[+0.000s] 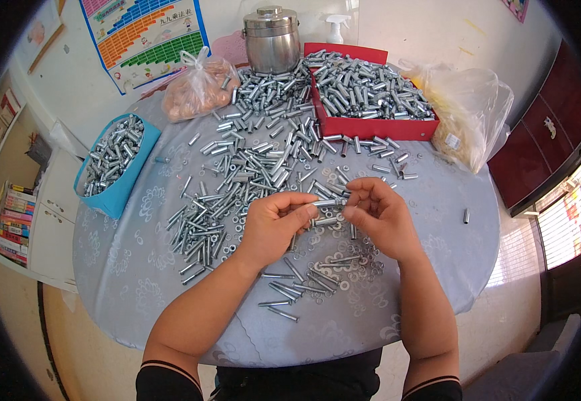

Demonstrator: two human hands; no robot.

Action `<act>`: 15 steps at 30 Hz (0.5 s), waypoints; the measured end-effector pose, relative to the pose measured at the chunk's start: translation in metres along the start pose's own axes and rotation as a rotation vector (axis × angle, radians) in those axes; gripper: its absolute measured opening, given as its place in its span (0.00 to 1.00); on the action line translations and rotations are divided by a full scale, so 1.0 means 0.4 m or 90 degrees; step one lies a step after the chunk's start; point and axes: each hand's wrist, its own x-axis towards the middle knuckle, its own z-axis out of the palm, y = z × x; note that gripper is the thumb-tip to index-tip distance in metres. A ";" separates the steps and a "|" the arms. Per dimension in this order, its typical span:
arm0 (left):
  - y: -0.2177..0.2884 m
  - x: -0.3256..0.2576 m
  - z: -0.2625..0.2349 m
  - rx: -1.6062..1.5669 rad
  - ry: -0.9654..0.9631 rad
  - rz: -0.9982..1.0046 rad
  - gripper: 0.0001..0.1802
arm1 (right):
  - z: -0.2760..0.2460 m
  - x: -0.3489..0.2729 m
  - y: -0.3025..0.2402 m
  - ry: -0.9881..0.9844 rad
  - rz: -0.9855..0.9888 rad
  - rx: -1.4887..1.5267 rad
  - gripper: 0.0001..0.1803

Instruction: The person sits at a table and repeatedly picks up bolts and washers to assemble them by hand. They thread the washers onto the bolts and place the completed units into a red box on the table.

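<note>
Small metal bolt (326, 202) sat horizontal between both hands, above the table centre, just over the scattered parts. Left hand (274, 224) pinched its left end, thumb and forefinger pressed together on it, other fingers curled. Right hand (379, 212) pinched the right end with its fingertips (352, 212), remaining fingers arched above. Couldn't tell whether a washer or nut was on the bolt, too small.

Directly under the hands: loose bolts (297, 281) and a patch of flat washers (351, 260) lying on the tablecloth. Further out, a big heap of silver metal sleeves and bolts (257, 160) spread from the middle toward the far edge. One stray piece (466, 215) lay well apart at the right.

Round table (137, 267) had a pale blue-grey patterned cloth.

Far right: red tray (377, 127) full of the same silver parts. Left edge: blue bin (120, 187), also filled, overhanging the rim. Far side: steel lidded canister (272, 40), touching the heap. Beside it on the left, a knotted clear bag of brownish items (200, 87). Right of the tray, a larger clear plastic bag (468, 113), yellowish contents. White spray bottle (335, 28) behind the tray.

Background: colourful chart (147, 37) on the wall, bookshelf (13, 214) at left, dark red cabinet (544, 140) at right.
</note>
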 end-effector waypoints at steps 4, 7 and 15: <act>0.006 -0.003 0.003 0.001 -0.006 -0.003 0.11 | -0.007 -0.005 -0.016 -0.043 0.018 -0.010 0.11; 0.010 -0.005 0.009 0.005 -0.016 0.000 0.11 | -0.013 -0.004 -0.018 -0.038 0.060 -0.008 0.10; 0.009 -0.004 0.007 0.001 -0.022 0.008 0.11 | -0.027 -0.002 -0.010 -0.120 0.090 -0.016 0.07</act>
